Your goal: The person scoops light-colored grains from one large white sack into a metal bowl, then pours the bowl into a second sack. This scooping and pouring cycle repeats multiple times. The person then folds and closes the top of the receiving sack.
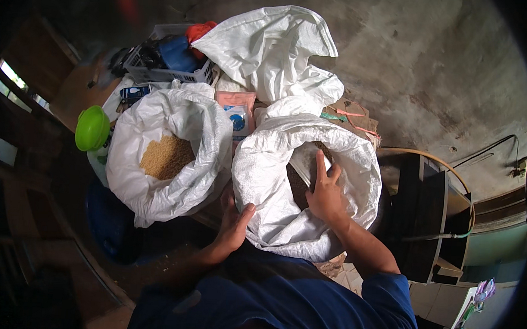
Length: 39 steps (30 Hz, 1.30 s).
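White woven sack on the right (257, 164) stands directly before the person I watch through the head camera, its mouth open and its rim turned outward. Nearest to me, the left hand (232, 228) is at this sack's left side, half curled with the thumb raised; I cannot tell whether its fingers grip the cloth. The right hand (327, 195) reaches over the near rim into the mouth, fingers spread, with no load that I can make out. Beyond it I see dark contents (297, 181) and a pale patch that I cannot identify.

As I judge it, the opening is done and the handling inside is under way, not finished. How full this sack is I cannot tell.

To the left, a second white sack (212, 134) is also open, tan grain (166, 157) showing within, no hand in it. A green bowl (92, 129) sits beyond its left side, apparently unused. Farther back are a pink packet (237, 96), a tall white sack (264, 50) and a plastic crate (187, 77).
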Motion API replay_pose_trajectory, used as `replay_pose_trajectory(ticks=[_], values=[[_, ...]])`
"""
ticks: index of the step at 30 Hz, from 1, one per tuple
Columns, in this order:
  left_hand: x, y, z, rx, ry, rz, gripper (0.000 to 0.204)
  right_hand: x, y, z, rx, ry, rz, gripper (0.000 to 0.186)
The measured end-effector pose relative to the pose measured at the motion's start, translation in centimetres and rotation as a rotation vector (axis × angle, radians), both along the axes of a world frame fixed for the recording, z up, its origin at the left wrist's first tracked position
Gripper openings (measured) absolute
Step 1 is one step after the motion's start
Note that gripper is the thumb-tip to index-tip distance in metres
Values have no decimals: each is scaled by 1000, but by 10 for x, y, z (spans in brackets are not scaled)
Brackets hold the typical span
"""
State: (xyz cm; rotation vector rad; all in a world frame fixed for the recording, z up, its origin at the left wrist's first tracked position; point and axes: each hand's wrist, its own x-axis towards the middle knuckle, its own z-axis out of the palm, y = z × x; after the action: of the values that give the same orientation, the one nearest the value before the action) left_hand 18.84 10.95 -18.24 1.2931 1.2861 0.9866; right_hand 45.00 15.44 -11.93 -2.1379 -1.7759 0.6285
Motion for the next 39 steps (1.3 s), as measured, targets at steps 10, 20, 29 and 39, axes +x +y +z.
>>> replay_pose_trajectory(ticks=[10, 20, 29, 39], values=[[21, 18, -21, -523, -789, -93, 64, -2, -11, -24, -108, 318, -104, 112], [16, 22, -19, -505, -715, -131, 74, 35, -3, -67, -305, 1463, -386, 59], [12, 21, -10, -352, -633, -94, 79, 56, -5, -69, -377, 1608, -644, 33], [-4, 19, -18, -421, -619, 3, 72, 67, -54, 1, -253, 1629, -653, 52]])
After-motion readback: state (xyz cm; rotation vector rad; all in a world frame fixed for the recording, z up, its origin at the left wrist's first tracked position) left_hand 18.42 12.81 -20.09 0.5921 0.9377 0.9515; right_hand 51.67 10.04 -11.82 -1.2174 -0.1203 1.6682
